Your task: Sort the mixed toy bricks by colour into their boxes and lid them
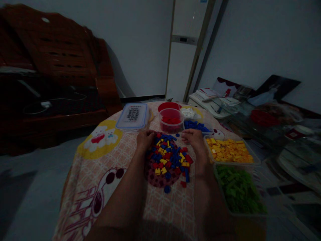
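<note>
A loose pile of red, blue and yellow toy building bricks (pixel 164 155) lies in the middle of the cloth-covered table. At its far left edge is my left hand (pixel 145 139), its fingers curled in; whatever they may hold is too dark and small to tell. Across the pile, my right hand (pixel 193 137) has its fingertips pinched together close to a round blue piece (pixel 177 135), apart from it. Anything inside that pinch cannot be made out. Just beyond the hands stands a clear round tub (pixel 171 126) with red bricks in it.
Along the right stand trays of blue bricks (pixel 197 126), yellow bricks (pixel 228 150) and green bricks (pixel 239 189). White pieces (pixel 189 113) sit behind. A blue-rimmed lidded box (pixel 132 116) is at the back left. A cluttered glass table (pixel 265 134) adjoins on the right.
</note>
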Motion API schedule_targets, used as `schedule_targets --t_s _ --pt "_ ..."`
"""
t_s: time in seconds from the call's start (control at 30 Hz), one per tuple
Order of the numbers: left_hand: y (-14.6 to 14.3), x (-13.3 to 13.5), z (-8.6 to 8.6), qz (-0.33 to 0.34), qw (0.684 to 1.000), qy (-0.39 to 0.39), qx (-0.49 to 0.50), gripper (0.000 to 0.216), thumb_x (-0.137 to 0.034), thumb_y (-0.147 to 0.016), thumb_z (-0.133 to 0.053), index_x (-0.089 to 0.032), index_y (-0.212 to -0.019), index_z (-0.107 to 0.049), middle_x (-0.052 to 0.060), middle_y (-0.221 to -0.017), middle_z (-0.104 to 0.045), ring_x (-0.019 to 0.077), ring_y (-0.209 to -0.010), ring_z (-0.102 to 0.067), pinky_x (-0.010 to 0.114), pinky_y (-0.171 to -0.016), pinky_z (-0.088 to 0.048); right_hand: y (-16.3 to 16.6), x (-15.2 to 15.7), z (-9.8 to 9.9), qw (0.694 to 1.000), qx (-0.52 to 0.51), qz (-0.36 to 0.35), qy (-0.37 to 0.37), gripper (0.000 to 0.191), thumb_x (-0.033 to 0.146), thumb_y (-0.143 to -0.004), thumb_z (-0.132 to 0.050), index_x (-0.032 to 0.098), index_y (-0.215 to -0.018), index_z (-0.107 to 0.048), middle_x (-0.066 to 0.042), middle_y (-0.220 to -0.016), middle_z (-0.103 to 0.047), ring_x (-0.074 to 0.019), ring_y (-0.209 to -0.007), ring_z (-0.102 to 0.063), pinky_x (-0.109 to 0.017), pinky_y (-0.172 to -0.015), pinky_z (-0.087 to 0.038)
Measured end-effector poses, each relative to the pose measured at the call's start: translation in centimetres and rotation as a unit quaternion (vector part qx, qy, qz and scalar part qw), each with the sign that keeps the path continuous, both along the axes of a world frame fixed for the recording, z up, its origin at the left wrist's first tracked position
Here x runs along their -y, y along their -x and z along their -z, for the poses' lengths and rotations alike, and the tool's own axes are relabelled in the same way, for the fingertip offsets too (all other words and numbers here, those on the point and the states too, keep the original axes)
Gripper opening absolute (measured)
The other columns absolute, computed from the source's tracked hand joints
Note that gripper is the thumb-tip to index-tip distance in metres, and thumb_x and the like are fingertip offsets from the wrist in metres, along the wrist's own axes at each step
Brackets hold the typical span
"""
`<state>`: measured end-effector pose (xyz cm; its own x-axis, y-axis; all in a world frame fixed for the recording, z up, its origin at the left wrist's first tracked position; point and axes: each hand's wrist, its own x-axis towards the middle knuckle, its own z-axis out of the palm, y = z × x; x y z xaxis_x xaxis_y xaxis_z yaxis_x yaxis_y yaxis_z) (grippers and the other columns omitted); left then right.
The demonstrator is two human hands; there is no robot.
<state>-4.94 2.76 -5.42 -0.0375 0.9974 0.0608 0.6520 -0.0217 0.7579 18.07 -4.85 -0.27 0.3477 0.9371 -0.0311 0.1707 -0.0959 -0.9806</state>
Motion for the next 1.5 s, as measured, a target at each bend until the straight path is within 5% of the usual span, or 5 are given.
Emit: schedule_targets --t_s 0.43,0.77,0.93,1.23,1.5 --pt "0.1 -0.1 0.5 0.001 0.999 -0.007 0.04 0.028 -0.031 -0.083 -0.057 -0.021 -0.097 -0.079 0.003 -0.092 -0.078 0.0193 -0.087 -0.069 0.026 -0.075 -0.049 3.2 -0.2 1.0 0.883 0.423 -0.198 0.042 0.024 0.011 -0.073 -0.061 0.018 -0.089 -0.079 -0.006 -0.093 -0.076 -0.017 -0.082 -0.064 -0.025 -0.074 -0.044" --pt "0.1 -0.3 0.7 0.0 0.999 -0.001 0.036 0.029 -0.032 -0.083 -0.057 -0.022 -0.098 -0.079 0.003 -0.089 -0.078 0.0199 -0.087 -0.069 0.027 -0.075 -0.05 2.3 0.9 0.1 0.973 0.213 -0.092 -0.017 0.025 0.013 -0.072 -0.06 0.02 -0.09 -0.077 0.0 -0.094 -0.075 -0.0161 -0.084 -0.067 -0.025 -0.075 -0.052" --pt "0.1 -0.4 0.8 0.003 0.999 -0.006 0.032 0.028 -0.031 -0.082 -0.056 -0.023 -0.096 -0.079 0.003 -0.092 -0.079 0.0192 -0.087 -0.069 0.026 -0.075 -0.049 1.7 0.5 0.2 1.0 0.022 -0.008 0.012 0.025 0.016 -0.07 -0.061 0.016 -0.092 -0.073 -0.001 -0.065 -0.069 -0.0144 -0.053 -0.062 -0.026 -0.055 -0.053" --pt "0.0 0.1 0.0 0.004 1.0 -0.001 0.02 0.029 -0.028 -0.082 -0.056 -0.022 -0.097 -0.079 0.003 -0.094 -0.079 0.0187 -0.086 -0.069 0.026 -0.075 -0.048 -1.3 -1.4 1.1 0.929 -0.214 0.245 -0.176 0.041 0.021 -0.062 -0.071 0.014 -0.102 -0.063 -0.001 -0.076 -0.069 -0.0167 -0.073 -0.071 -0.03 -0.067 -0.062" --pt "0.0 -0.2 0.4 -0.001 1.0 0.003 0.028 0.028 -0.029 -0.082 -0.055 -0.023 -0.096 -0.079 0.002 -0.092 -0.078 0.0182 -0.085 -0.069 0.026 -0.074 -0.049 -1.2 -0.7 1.1 0.991 -0.051 0.095 -0.08 0.027 0.027 -0.064 -0.07 0.015 -0.088 -0.07 -0.002 -0.07 -0.07 -0.017 -0.065 -0.067 -0.031 -0.064 -0.057"
